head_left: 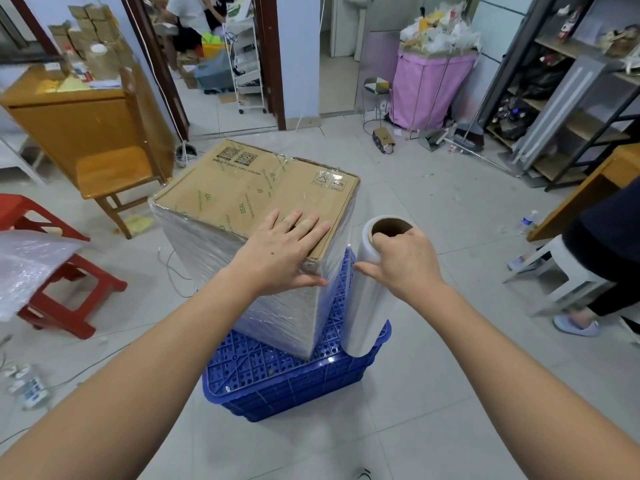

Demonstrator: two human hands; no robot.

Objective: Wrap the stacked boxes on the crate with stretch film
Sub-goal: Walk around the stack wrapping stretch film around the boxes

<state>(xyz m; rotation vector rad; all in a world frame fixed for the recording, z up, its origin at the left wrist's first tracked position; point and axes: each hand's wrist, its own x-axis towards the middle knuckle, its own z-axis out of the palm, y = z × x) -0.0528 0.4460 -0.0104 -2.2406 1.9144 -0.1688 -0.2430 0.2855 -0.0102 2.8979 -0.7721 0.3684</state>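
Resting flat, fingers straight: left hand (280, 247) on film-covered boxes (256, 216) atop blue crate (277, 382). Right hand (401, 261): fingers gripping upright film roll (367, 306), beside boxes.

We read "SEAL" (239, 207) in green, repeated along clear tape strips on top of brown cardboard box (242, 188). Near far edge, printed size line, partly legible: "…x 320 x 230mm". Two QR-type codes (236, 156) above it; small symbols at right corner unreadable.
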